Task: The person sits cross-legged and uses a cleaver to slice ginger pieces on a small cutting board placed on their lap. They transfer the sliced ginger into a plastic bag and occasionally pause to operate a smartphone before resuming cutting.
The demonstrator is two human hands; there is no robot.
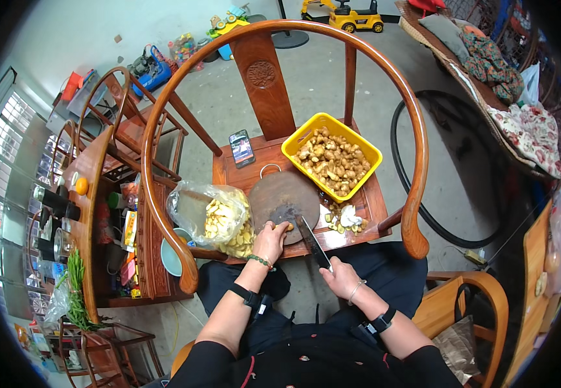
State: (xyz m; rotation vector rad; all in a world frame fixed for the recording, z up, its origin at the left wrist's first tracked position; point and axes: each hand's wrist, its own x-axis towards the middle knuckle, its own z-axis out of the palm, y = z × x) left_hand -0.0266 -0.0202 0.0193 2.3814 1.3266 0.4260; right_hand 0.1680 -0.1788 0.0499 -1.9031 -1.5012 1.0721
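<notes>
On a round wooden chopping board (pixel 283 199) on the chair seat, my left hand (pixel 269 241) holds a small piece of ginger root (pixel 288 227) near the front edge. A kitchen knife (pixel 313 242) is gripped in my right hand (pixel 342 277), its blade tip over the board beside the ginger. To the left, a clear plastic bag (pixel 190 206) holds pale yellow ginger slices (pixel 229 223). A yellow plastic basket (pixel 376 167) of unpeeled ginger roots (pixel 333 157) stands at the back right. Ginger scraps (pixel 341 225) and a crumpled white tissue (pixel 350 215) lie right of the board.
The wooden armchair's curved rail (pixel 418 145) surrounds the seat. A smartphone (pixel 242 148) lies behind the board. At the left are a light blue bowl (pixel 169 259) and a wooden table (pixel 97 194) bearing an orange fruit and green vegetables (pixel 76 291). A black hose (pixel 409 194) lies on the floor.
</notes>
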